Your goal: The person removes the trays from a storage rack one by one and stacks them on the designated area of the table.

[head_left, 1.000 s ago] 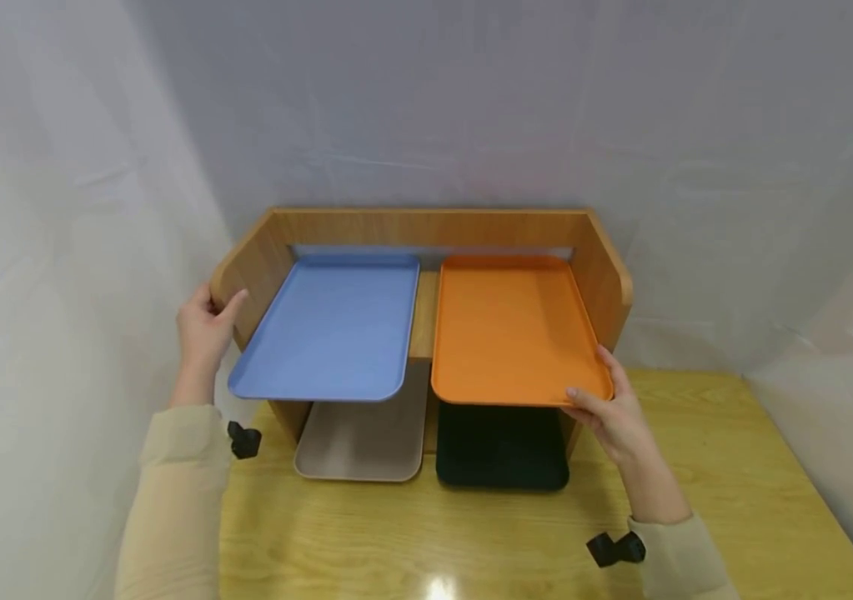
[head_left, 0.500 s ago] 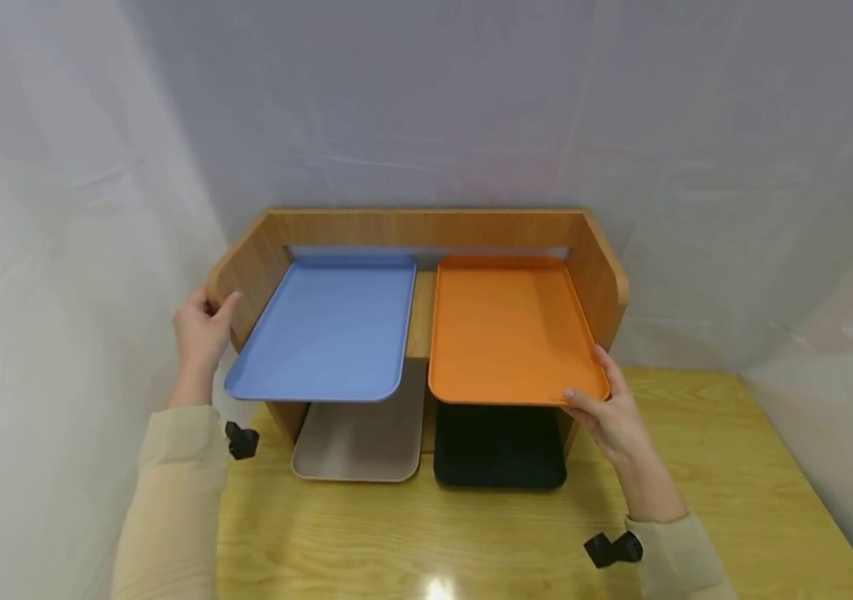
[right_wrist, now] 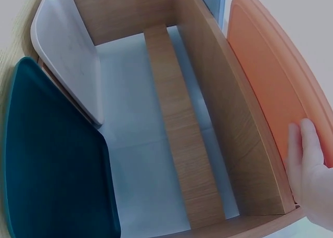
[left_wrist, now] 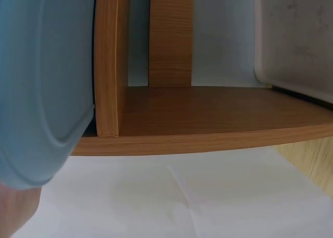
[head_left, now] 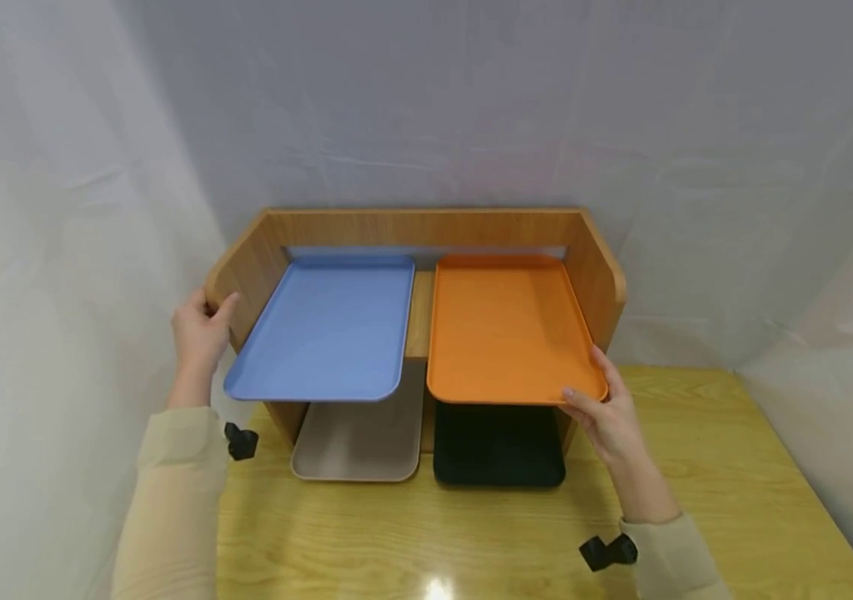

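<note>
- So my orange tray (head_left: pixel 512 333) is on the upper right of the wooden shelf (head_left: pixel 426 227), front end poking out past the board.
- My right hand (head_left: pixel 612 421) pinches its front right corner, thumb at the front rim. Right wrist cam shows fingers lying against the underside, which the head cam totally misses.
- My left hand (head_left: pixel 199 333) grips the front edge of the left side panel (head_left: pixel 249 271), thumb on the inner face. Left wrist cam only catches a sliver of hand, so I can't tell exactly how those fingers sit.
- Both wrist cams peek into the lower level: there's a wooden crossbar (right_wrist: pixel 182 139) at the back, white behind it.
- Blue tray (head_left: pixel 332 333) is up top on the left, overhanging too. The upper pair block my head view of the lower two: beige tray (head_left: pixel 362 442) left, dark tray (head_left: pixel 499 454) right (looks teal from the right wrist).
- Everything's on a yellowish wood-grain table (head_left: pixel 396 542), pale sheeting (head_left: pixel 471 100) behind and at both sides.
</note>
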Demonstrator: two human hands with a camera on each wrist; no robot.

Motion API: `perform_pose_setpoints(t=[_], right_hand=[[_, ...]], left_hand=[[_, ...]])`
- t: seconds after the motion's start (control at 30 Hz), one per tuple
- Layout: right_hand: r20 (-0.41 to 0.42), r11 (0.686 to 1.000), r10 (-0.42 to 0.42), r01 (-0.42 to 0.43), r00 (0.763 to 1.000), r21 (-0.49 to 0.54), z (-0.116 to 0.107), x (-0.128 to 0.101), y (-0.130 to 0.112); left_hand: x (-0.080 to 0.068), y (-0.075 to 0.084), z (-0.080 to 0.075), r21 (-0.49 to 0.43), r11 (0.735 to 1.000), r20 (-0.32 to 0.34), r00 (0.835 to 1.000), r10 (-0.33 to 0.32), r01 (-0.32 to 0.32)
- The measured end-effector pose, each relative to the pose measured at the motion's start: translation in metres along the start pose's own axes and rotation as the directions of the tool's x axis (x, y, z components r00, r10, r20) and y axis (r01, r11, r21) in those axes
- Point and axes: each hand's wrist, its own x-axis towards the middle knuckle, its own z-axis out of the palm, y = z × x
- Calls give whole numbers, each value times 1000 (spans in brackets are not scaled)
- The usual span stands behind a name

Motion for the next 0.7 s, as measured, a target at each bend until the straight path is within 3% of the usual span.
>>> perform_pose_setpoints(t=[0.27,0.53,0.7], right_hand=[[15,999,-37,36,999,8,1,-7,-1],[23,998,-64,64,998,13,2,-13,3],[57,996,-89,88,994,14,3,-18,6]], left_hand=[[0,3,2,3,1000,15,1000,-12,12],[8,1,3,-10,1000,-33,999,18,-19],[10,0,0,-16,1000,-21,1000,-6,6]])
